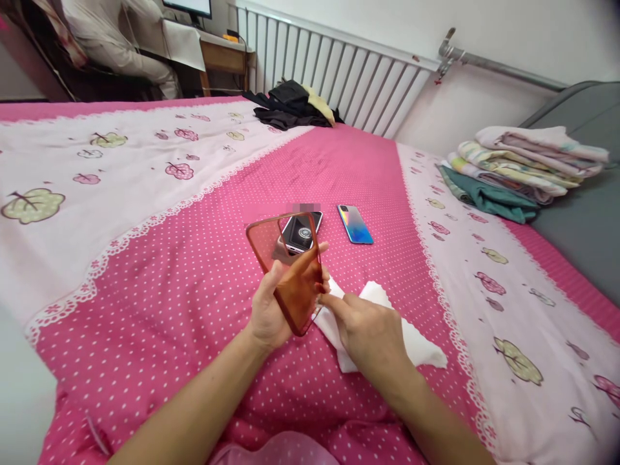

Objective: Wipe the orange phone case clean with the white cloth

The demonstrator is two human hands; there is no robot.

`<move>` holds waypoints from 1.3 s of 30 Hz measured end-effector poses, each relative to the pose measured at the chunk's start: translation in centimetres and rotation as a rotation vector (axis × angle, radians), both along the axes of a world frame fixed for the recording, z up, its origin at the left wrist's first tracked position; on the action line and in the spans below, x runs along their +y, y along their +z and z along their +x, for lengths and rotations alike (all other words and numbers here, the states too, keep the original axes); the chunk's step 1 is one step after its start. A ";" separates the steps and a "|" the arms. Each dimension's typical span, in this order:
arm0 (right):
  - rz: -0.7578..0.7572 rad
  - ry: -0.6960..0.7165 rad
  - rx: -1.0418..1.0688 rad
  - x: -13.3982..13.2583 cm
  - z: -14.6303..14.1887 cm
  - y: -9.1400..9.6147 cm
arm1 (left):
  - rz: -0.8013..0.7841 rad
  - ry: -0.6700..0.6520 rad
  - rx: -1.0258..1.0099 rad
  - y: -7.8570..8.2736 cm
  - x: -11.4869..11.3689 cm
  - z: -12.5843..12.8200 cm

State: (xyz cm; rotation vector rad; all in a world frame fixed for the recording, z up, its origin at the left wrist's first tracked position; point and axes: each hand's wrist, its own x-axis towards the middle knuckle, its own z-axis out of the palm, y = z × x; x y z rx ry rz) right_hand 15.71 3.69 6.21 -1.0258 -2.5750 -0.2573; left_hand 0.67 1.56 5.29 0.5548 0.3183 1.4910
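A see-through amber phone case (295,284) is tilted up in my left hand (268,310), thumb on one long side and fingers behind it. My right hand (371,332) is closed, its fingertips pinching a bit of white cloth (421,342) against the case's lower right edge. The rest of the cloth spreads out around and below that hand. Just beyond the case lies a phone (312,226) with a dark face and a round pattern, partly seen through the case. To its right rests a second phone (357,226), its shiny silver-blue back facing up.
Pink dotted bedding (194,278) covers the bed. Dark clothes (290,103) are heaped by the white radiator (329,58). Folded fabrics (523,161) are stacked at the right by a grey headboard (581,168). A seated person (116,39) is beside a desk (223,55) at the back left.
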 end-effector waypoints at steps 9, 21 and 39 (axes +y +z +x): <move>0.055 0.033 0.304 -0.1 -0.2 0.2 | 0.070 0.018 0.009 0.0 0.0 -0.1; -0.173 0.094 0.349 -0.2 -1.1 -1.1 | -0.050 -0.075 -0.160 -0.4 0.1 -0.6; -0.470 0.423 0.504 -0.3 -1.4 -0.6 | -0.160 -0.122 -0.192 -0.2 0.3 -0.5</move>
